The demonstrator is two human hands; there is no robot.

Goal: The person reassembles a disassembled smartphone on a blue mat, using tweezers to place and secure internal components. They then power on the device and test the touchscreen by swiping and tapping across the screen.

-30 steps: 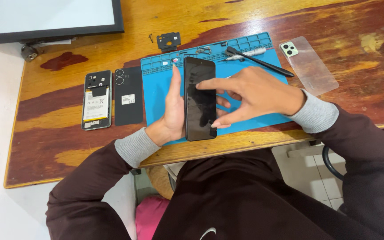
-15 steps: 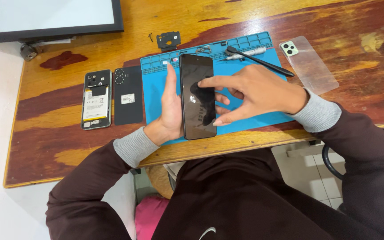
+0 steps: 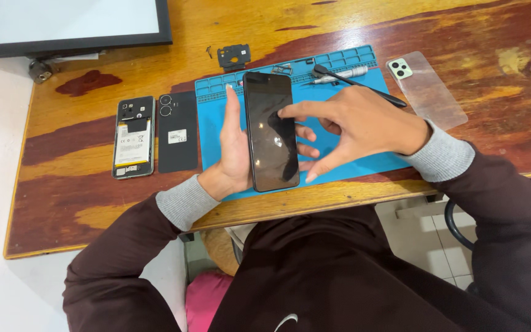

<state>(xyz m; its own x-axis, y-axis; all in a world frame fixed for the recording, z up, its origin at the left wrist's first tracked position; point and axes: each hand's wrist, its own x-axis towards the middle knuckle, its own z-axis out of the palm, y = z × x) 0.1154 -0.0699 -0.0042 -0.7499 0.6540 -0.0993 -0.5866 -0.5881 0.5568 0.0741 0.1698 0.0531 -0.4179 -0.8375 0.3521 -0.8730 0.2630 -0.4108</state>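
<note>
Fingers of left hand gripping dark phone, right hand fingers spread, index touching screen

Dark blank phone screen, tall rectangle, frame centre, over blue mat. White label on black back cover, centre left. Yellow-white battery label left of it. Black-framed pale screen, upper left.

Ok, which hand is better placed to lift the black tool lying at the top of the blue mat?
Probably the right hand. It sits just below the black tool and only touches the phone screen with its fingertips, while the left hand cradles the phone from the far side.
</note>
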